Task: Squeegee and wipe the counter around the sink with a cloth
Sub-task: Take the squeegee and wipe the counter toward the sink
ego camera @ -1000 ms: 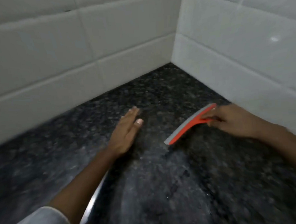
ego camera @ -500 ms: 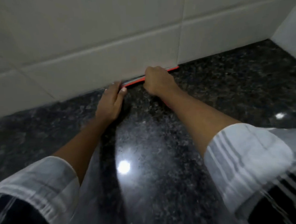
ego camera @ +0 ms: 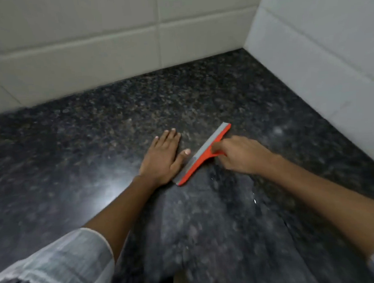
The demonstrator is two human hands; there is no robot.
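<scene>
The right hand (ego camera: 240, 154) is gripping the orange squeegee (ego camera: 201, 155) by its handle, pressing its blade on the dark counter (ego camera: 73, 152). The left hand (ego camera: 164, 157) is lying flat and open just beside the blade.

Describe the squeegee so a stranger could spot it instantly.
On the dark speckled granite counter, near the corner of the white tiled walls, two hands meet. The squeegee lies between them, gripped by the right hand: the only bright orange thing there, with a grey blade.
</scene>
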